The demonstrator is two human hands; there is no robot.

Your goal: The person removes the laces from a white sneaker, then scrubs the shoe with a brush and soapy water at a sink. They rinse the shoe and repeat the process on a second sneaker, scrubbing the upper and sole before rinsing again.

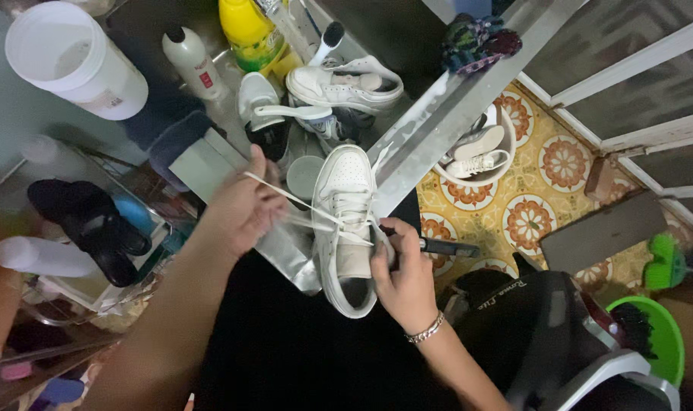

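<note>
White sneaker (346,228) stands propped against the metal sink edge (438,122); your right hand (403,278) clamps its side, your left hand (243,205) pinches a shoelace (285,196), cramped by crowding shoes and bottles.

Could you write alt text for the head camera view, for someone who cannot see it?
Two hands lace a white sneaker: the left hand pulls a lace, the right hand steadies its side. More white shoes, bottles and a bucket lie beyond.

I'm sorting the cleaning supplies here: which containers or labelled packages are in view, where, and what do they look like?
White tub: top left, round, open, small label patch.
White bottle: top centre-left, slim, dark cap, red-marked label.
Yellow bottle: top centre, green-and-red label.
</note>
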